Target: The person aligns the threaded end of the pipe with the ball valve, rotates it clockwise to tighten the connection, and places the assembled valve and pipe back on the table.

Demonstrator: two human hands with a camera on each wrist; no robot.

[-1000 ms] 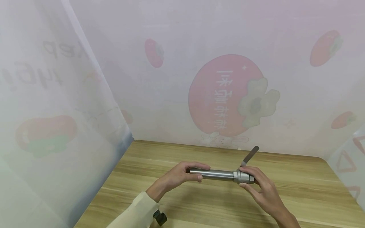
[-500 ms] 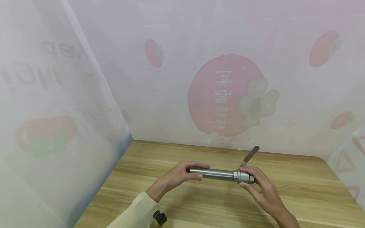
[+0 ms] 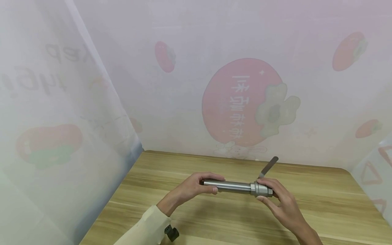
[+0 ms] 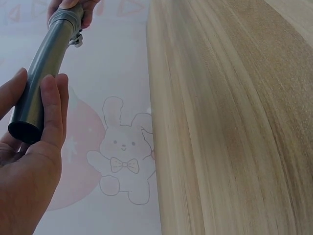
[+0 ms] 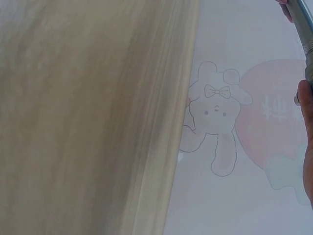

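A shiny metal pipe joins a ball valve at its right end; both are held level above the wooden table. My left hand grips the pipe's left end, thumb on the near side and fingers on the far side. My right hand pinches the valve body between thumb and fingers. The valve's lever handle sticks up and back to the right. In the left wrist view, the pipe's dark end lies between thumb and fingers. The right wrist view shows only part of the right hand at its edge.
The wood-grain table lies under the hands, its back edge against a pale printed curtain. Another curtain hangs along the left side. A small black device sits at the left sleeve.
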